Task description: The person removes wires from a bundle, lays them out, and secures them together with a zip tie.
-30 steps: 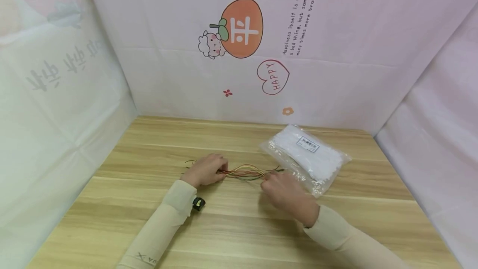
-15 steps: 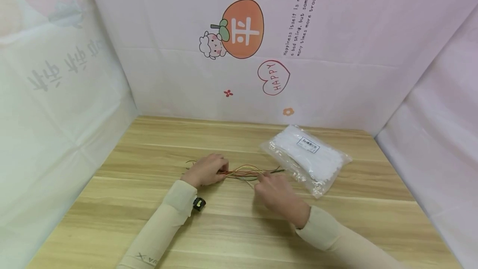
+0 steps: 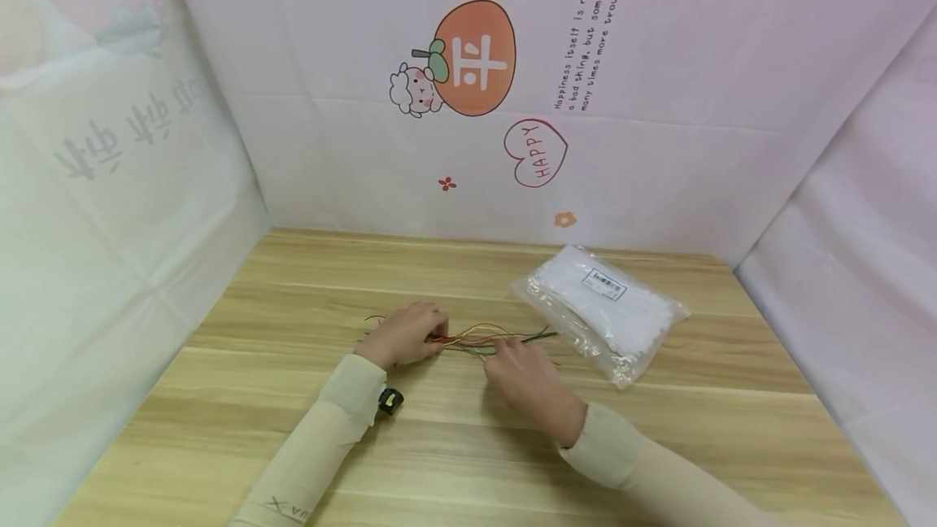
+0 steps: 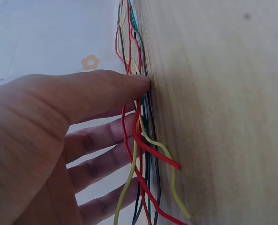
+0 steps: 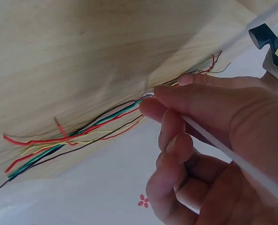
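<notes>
A loose bundle of thin red, yellow, green and dark wires (image 4: pixel 138 136) stretches between my hands, low over the wooden table. The left hand (image 3: pixel 406 333) grips its left part, thumb laid across the wires and the other fingers behind them. In the right wrist view the right hand (image 5: pixel 204 126) pinches a slim white cable tie (image 5: pixel 232 157) between thumb and forefinger. A bit of white shows at the fingertips, right against the bundle; I cannot tell whether the tie loops fully round it. Stripped, uneven wire ends fan out beyond the right hand.
A clear plastic bag (image 3: pixel 618 307) of white strips, with a barcode label, lies behind and right of the hands. A small black device (image 3: pixel 391 401) sits at the left wrist. Printed white cloth (image 3: pixel 351 161) stands round the table's back and sides.
My right hand has slid left along the bundle, closer to the left hand. More wire ends show to its right. The left hand has stayed in place.
</notes>
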Demonstrator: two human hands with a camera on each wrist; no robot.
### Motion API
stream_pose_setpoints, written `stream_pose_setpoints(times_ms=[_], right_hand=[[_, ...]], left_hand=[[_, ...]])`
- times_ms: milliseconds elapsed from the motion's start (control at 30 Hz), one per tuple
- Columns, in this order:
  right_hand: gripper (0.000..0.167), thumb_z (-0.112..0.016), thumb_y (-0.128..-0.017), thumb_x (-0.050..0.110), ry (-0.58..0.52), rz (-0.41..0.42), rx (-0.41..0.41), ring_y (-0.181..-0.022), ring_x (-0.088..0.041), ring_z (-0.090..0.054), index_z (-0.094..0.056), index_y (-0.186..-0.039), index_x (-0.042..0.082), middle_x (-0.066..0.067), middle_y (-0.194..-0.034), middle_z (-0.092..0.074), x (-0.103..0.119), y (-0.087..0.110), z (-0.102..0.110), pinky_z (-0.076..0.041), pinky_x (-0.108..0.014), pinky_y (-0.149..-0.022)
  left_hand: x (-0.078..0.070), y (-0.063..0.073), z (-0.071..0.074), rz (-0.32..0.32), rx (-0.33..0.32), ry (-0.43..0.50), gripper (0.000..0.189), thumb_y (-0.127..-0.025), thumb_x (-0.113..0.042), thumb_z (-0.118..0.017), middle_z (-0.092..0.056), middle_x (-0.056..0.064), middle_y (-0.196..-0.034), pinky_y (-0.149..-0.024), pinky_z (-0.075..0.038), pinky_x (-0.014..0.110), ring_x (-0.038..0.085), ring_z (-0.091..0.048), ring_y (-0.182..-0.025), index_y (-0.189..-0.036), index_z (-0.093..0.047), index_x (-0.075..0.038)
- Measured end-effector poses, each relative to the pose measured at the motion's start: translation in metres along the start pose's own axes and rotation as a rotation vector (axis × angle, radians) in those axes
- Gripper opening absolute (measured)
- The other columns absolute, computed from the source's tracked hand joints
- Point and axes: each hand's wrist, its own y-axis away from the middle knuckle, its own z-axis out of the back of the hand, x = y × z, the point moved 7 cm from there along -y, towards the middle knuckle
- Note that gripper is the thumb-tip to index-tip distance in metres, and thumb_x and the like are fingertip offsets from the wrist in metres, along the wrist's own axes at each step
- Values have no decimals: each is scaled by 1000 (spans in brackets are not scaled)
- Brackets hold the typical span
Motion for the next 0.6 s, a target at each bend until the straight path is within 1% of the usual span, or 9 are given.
stream_pose_setpoints(times_ms=[100,233,300,433,500,600], right_hand=[[20,-76,-89,10,50,10,-30,-64,-18,-61,-70,-71,18,-3,-84,-68,3,-1,0,-49,-33,-47],[22,-75,-90,12,104,15,-53,-52,-11,-51,-71,-70,19,-1,-81,-64,9,-2,-1,-46,-31,-43],[21,-75,-89,12,96,12,-56,-49,-8,-46,-71,-70,18,-2,-84,-63,12,-2,-1,-44,-29,-41],[15,-73,-86,6,59,-2,-63,-47,-8,-45,-72,-73,13,-5,-89,-64,17,-1,-2,-43,-25,-39],[15,-72,-88,4,49,-19,-70,-47,-9,-45,-71,-75,11,-7,-89,-66,19,-2,-3,-43,-25,-39],[15,-74,-91,5,50,-46,-88,-48,-9,-42,-71,-77,11,-8,-87,-70,21,-3,-3,-42,-26,-39]], left_hand=[[0,0,0,1,-2,-2,11,-97,-20,-78,-65,-1,-102,-85,-52,38,15,-56,-92,-103,-71,-13],[0,-1,0,0,-5,-9,12,-97,-20,-79,-65,-1,-101,-84,-52,37,14,-56,-91,-103,-71,-13],[0,-1,-1,-1,-6,-12,12,-97,-20,-79,-65,-1,-101,-83,-51,36,14,-56,-91,-102,-71,-13],[0,-2,-1,-1,-8,-10,12,-96,-20,-79,-65,-1,-101,-83,-51,37,15,-56,-91,-102,-71,-13],[0,-2,-1,3,-5,-6,12,-96,-20,-79,-66,0,-102,-85,-52,38,16,-58,-93,-102,-71,-13],[0,-2,0,11,2,7,13,-96,-20,-80,-67,1,-104,-87,-53,40,17,-60,-95,-103,-72,-13]])
